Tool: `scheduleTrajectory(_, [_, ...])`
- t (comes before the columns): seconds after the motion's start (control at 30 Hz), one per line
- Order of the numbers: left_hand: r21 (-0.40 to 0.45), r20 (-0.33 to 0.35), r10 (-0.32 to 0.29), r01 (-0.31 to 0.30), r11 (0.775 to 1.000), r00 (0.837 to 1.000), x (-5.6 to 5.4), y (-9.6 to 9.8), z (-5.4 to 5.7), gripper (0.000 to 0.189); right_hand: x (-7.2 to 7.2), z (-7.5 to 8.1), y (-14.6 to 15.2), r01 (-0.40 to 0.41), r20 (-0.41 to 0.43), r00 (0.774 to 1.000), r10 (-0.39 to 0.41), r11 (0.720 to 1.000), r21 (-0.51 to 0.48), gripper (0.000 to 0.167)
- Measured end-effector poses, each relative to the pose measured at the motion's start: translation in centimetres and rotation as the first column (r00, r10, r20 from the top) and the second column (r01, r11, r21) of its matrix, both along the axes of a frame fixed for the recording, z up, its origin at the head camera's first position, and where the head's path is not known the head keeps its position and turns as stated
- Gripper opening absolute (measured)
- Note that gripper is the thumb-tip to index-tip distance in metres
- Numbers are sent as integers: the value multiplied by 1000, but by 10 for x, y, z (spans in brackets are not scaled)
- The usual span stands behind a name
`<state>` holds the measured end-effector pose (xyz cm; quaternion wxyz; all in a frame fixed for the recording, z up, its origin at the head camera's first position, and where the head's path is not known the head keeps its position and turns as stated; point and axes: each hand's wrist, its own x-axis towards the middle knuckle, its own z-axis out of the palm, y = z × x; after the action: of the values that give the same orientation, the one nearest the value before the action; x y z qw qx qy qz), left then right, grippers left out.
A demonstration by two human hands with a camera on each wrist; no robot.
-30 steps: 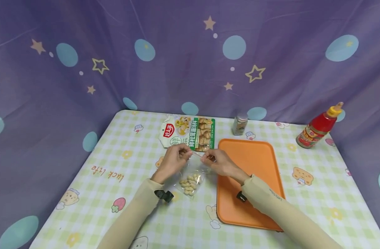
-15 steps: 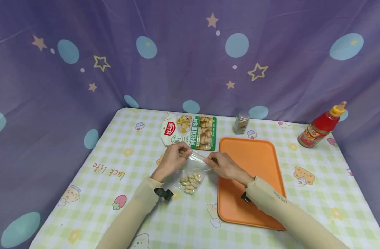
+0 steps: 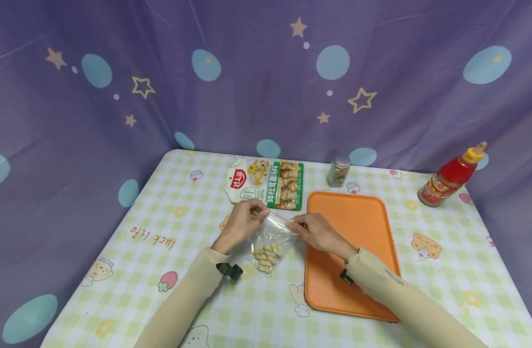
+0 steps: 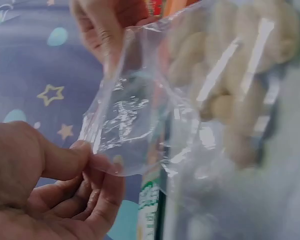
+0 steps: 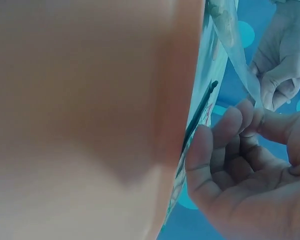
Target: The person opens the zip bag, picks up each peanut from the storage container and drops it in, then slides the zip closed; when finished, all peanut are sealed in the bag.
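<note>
A clear zip bag (image 3: 272, 237) with several unshelled peanuts (image 3: 267, 257) at its bottom hangs between my hands, just left of the orange tray. At its upper left corner, my left hand (image 3: 243, 221) pinches the zip edge between thumb and forefinger. My right hand (image 3: 317, 231) pinches the right end of the same edge, over the tray's left side. In the left wrist view the bag (image 4: 127, 115) is stretched between both hands, its peanuts (image 4: 235, 65) blurred. The right wrist view has my right thumb and fingers (image 5: 230, 120) on the plastic edge.
Behind my hands a green and white food packet (image 3: 266, 183) lies flat. A small spice jar (image 3: 338, 173) stands near the back edge. The orange tray (image 3: 348, 285) lies under my right forearm. A red sauce bottle (image 3: 450, 176) with a yellow cap stands far right.
My right hand has moved slightly right and away from the left, so the bag's zip edge is stretched wider between them. The left hand has barely moved.
</note>
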<state>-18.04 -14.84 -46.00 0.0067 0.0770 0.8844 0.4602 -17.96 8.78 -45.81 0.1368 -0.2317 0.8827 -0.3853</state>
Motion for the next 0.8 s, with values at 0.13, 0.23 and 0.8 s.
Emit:
scheduleTrajectory(0.13, [14,-5,19,-18,1000,1000,3,0,-5,9,-3,-3,2,39,1,999,-39,997,-65,34])
scheduleTrajectory(0.23, [20,8,20,-20,1000,1000,4,-2,-8,9,-5,-6,4,43,23,999,-41,991,-125,23])
scheduleTrajectory(0.8, [2,184,-6,5,1000,983,2,-14,-15,11,-30,-10,-4,63,72,996,-56,993,-99,7])
